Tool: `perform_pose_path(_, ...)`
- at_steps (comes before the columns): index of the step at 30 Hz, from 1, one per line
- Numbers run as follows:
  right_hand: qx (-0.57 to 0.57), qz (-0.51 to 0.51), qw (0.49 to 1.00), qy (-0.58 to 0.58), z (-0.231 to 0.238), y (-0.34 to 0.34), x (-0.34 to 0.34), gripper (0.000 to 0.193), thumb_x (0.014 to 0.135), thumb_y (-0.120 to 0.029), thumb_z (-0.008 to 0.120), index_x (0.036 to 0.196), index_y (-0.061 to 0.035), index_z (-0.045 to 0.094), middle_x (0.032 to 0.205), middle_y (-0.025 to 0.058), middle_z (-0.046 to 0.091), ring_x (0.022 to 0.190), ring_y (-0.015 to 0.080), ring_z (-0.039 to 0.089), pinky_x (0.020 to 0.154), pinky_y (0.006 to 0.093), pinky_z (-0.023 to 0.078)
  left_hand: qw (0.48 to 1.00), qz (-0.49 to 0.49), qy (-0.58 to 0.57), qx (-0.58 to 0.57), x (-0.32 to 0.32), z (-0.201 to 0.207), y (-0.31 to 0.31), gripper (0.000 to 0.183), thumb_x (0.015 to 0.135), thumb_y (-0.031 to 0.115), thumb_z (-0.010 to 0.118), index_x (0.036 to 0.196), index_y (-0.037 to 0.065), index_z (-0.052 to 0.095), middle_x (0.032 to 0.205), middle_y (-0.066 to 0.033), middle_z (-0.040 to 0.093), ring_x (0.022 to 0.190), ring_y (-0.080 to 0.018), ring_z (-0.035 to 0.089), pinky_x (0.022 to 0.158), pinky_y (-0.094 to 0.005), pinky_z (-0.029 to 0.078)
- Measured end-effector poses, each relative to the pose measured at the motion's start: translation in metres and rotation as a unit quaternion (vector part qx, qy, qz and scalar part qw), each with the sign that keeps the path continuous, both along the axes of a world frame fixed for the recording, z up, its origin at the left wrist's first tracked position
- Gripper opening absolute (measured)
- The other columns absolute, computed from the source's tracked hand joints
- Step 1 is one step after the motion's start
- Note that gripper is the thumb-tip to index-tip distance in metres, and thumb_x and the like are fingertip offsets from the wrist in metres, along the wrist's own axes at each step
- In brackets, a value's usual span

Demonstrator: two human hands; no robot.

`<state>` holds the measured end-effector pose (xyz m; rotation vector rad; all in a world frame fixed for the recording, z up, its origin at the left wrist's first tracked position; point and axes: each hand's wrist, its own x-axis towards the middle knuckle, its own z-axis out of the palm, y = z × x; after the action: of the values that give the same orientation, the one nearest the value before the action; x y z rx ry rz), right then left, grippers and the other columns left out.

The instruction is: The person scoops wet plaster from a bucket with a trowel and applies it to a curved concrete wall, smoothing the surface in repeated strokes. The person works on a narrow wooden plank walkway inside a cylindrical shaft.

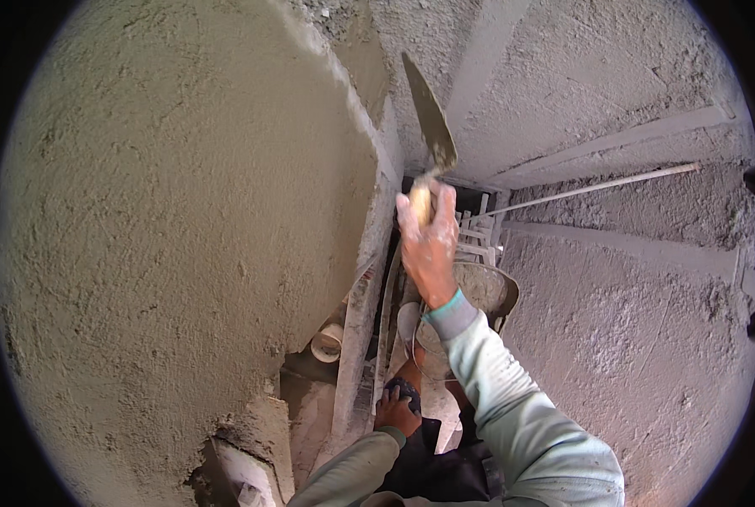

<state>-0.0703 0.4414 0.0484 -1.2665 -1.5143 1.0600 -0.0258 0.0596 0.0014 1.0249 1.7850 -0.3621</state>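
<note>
Pointed grey metal trowel point(432, 122) stood at the far side, its pale handle point(421, 201) grasped by the right hand point(429, 253); probably light and stiff, best held there. Left hand point(397, 412) rested, unclenched, on near dark cloth point(403, 389).

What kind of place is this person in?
It looks like a building site, probably a space being plastered. The right hand holds a trowel, a tub of greyish mix sits below, and the wall on the left has a rough, unpainted coat.
</note>
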Motion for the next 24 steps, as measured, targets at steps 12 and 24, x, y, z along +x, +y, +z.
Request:
perform_pose_path(12,-0.397,0.208,0.714,-0.539,-0.301,-0.282,0.266,0.034,0.098,-0.022,0.054,0.114,0.0011,0.073,0.119,0.0219,0.072,0.111,0.0388,0.068,0.096,0.0477,0.055,0.999,-0.042,-0.016,-0.022,0.045,-0.004,-0.036,0.050,0.084,0.032,0.067,0.129,0.011,0.071,0.160,-0.0154,0.042,0.149,-0.0399,0.034,0.122,-0.0529,0.028)
perform_pose_path(24,-0.282,0.339,0.795,-0.416,-0.364,-0.305,0.236,0.031,0.097,-0.032,0.056,0.108,-0.0109,0.076,0.126,0.0139,0.071,0.118,0.0322,0.065,0.101,0.0442,0.051,0.996,-0.092,0.001,-0.006,0.052,-0.004,-0.047,0.052,0.082,0.034,0.068,0.130,0.013,0.071,0.160,-0.0140,0.043,0.148,-0.0391,0.035,0.121,-0.0522,0.030)
